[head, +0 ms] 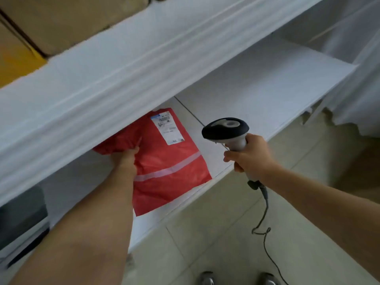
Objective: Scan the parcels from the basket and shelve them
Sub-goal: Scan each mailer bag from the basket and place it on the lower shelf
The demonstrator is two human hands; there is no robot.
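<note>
Item: red poly mailer (168, 161), flat on the lower white shelf board (257, 89), label (167, 128) face up toward the back, near corner reaching the board's front edge. Left hand (125, 159): reaching in under the upper shelf (102, 93), fingers bunched into the mailer's crumpled left side, apparently gripping the film; fingertips partly hidden by the upper board. Right hand (248, 155): closed around the grip of a corded barcode scanner (226, 130), held just beside the mailer's right edge, head tilted toward the label. Cable (265, 223): hangs loose in a loop toward the tiled floor (205, 233), near the person's shoes (207, 278). Also present: brown cartons (61, 19) on the upper shelf; a dark object (20, 212) at far left, not identifiable. Risks, judged: the near corner could slide off when the hand withdraws, slick film dragging with it; crumpling could fold over the label; the slack cable could snag a foot or the shelf lip. The basket is not in view.
</note>
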